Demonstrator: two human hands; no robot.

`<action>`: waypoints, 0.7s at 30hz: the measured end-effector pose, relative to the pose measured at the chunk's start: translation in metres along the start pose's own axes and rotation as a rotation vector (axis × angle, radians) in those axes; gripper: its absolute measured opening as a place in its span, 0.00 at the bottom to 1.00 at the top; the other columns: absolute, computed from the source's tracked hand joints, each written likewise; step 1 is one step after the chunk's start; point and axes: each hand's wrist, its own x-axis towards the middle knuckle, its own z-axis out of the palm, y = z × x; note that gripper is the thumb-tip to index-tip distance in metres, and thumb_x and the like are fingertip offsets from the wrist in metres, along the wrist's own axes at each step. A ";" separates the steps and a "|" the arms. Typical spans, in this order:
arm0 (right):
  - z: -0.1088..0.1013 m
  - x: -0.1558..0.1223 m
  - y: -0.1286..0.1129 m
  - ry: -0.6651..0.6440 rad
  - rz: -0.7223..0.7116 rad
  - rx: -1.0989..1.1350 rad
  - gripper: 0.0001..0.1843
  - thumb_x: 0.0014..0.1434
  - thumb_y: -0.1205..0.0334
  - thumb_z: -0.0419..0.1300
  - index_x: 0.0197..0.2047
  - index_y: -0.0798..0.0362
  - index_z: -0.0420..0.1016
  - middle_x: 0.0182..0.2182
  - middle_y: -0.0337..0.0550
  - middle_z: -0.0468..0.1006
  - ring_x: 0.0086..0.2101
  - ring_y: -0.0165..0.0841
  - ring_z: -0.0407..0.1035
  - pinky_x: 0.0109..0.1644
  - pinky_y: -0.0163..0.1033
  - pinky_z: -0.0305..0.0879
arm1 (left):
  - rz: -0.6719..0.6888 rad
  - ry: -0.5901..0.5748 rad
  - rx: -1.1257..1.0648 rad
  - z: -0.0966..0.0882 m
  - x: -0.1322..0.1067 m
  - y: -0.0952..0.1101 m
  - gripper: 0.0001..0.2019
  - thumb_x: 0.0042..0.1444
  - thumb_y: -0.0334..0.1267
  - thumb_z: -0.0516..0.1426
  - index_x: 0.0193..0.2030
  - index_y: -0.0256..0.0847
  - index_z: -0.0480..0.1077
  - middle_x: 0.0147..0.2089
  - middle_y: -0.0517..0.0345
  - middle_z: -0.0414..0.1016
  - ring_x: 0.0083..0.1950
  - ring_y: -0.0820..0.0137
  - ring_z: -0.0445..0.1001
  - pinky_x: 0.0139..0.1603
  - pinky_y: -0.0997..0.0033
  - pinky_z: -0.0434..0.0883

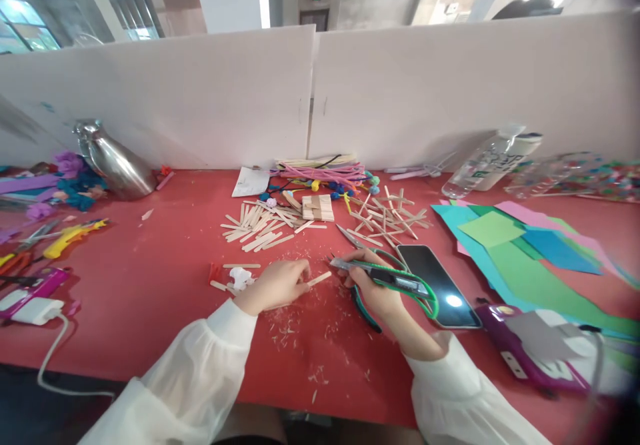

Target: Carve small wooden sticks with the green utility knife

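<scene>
My left hand [283, 283] is closed on a craft stick [320, 278], whose pale end sticks out to the right, low over the red table. A green and black utility knife [400, 279] is in my closed right hand [375, 291], its blade pointing left toward the stick. Wood shavings [285, 328] lie scattered below both hands. Beneath my right hand, a teal-handled tool [366, 311] is partly hidden. Scissors [350, 237] lie just beyond that hand. Beside my left wrist sit a crumpled white piece [241, 278] and a small red item [215, 273].
Loose craft sticks [257, 225], a bundled stack [318, 208] and crossed sticks [393, 215] lie ahead. A phone [435, 285], colored paper [510, 251] and a power strip [515, 351] are right. Bottles [480, 165] stand behind; a steel jug [117, 165] stands left.
</scene>
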 end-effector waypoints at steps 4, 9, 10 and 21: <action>0.001 -0.002 -0.002 -0.047 0.017 -0.008 0.05 0.53 0.62 0.50 0.33 0.52 0.65 0.19 0.34 0.71 0.19 0.28 0.66 0.24 0.33 0.64 | 0.029 -0.045 -0.005 0.000 0.011 -0.006 0.04 0.55 0.32 0.53 0.31 0.38 0.68 0.31 0.56 0.73 0.34 0.67 0.73 0.33 0.72 0.64; 0.004 -0.008 -0.012 -0.157 -0.025 -0.103 0.05 0.51 0.63 0.54 0.32 0.52 0.68 0.22 0.35 0.72 0.23 0.29 0.68 0.28 0.33 0.64 | 0.085 -0.018 -0.062 0.004 0.007 -0.017 0.05 0.56 0.33 0.52 0.33 0.39 0.68 0.34 0.57 0.72 0.36 0.68 0.71 0.36 0.73 0.64; 0.004 -0.008 -0.014 -0.171 -0.034 -0.128 0.05 0.51 0.64 0.54 0.32 0.52 0.69 0.23 0.36 0.73 0.24 0.29 0.68 0.28 0.33 0.64 | 0.089 -0.004 -0.073 0.005 0.006 -0.018 0.05 0.56 0.32 0.52 0.33 0.40 0.68 0.35 0.57 0.71 0.36 0.68 0.71 0.36 0.72 0.64; 0.014 -0.013 -0.019 -0.224 -0.084 -0.297 0.08 0.52 0.68 0.52 0.38 0.51 0.67 0.27 0.39 0.75 0.26 0.31 0.72 0.32 0.35 0.68 | 0.088 0.010 -0.092 0.014 0.009 -0.022 0.07 0.56 0.30 0.50 0.29 0.39 0.65 0.30 0.59 0.66 0.31 0.70 0.68 0.30 0.73 0.59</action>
